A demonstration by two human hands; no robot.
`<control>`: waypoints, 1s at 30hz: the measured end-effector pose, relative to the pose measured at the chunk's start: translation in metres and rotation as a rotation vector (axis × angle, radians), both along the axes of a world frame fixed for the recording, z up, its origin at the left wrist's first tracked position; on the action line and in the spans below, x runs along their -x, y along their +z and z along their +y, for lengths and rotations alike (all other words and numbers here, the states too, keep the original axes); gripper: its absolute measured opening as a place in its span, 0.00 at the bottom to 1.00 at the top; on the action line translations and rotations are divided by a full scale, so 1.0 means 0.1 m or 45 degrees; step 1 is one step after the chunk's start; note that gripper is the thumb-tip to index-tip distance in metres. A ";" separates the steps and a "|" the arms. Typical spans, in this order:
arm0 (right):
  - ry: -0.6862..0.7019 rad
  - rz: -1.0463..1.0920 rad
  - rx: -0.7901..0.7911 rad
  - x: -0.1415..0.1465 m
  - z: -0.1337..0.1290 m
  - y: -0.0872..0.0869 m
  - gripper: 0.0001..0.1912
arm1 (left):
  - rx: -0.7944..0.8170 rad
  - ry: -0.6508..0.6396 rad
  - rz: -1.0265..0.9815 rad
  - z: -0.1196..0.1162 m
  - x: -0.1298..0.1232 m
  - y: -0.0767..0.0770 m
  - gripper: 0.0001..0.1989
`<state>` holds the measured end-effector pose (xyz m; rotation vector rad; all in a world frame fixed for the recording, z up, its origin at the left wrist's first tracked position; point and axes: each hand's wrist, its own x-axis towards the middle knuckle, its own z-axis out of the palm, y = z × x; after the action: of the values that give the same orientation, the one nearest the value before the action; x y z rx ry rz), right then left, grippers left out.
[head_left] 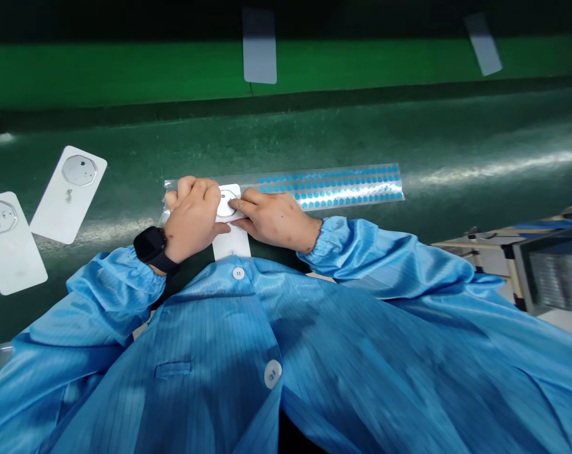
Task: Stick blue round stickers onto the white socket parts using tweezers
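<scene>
In front of my chest, a white phone back panel with an octagonal camera ring is between my hands. My left hand, with a black watch at the wrist, grips the panel's left side with curled fingers. From the right, my right hand has its index fingertip on the camera area and its thumb by the lower edge, the other fingers folded. Another white panel part shows below, close to my coat; whether it is a separate piece I cannot tell. A clear sheet of blue round stickers lies behind the hands.
On the green work surface, two more white phone panels lie at the left. Farther back, a plain pale panel and another rest on the bright green strip. A rack stands at the right.
</scene>
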<state>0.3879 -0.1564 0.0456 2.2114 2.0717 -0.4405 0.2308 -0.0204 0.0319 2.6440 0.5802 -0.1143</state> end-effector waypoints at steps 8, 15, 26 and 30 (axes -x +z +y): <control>-0.048 0.027 0.078 -0.01 0.06 0.05 0.23 | -0.008 -0.005 0.123 0.10 -0.15 0.02 0.30; -0.043 0.039 0.085 0.00 0.15 0.09 0.20 | -0.003 0.069 0.242 0.07 -0.26 0.13 0.31; -0.801 0.937 -0.912 -0.69 0.24 -0.02 0.11 | -0.263 0.342 -0.169 1.63 -0.38 0.81 0.19; -0.844 1.029 -0.860 -0.75 0.27 -0.03 0.08 | -0.508 0.347 -0.268 2.39 -0.71 1.18 0.15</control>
<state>0.4631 -0.1296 0.0427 3.6335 1.8590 -0.9077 0.3018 0.2191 0.1499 2.8651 0.9656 0.3952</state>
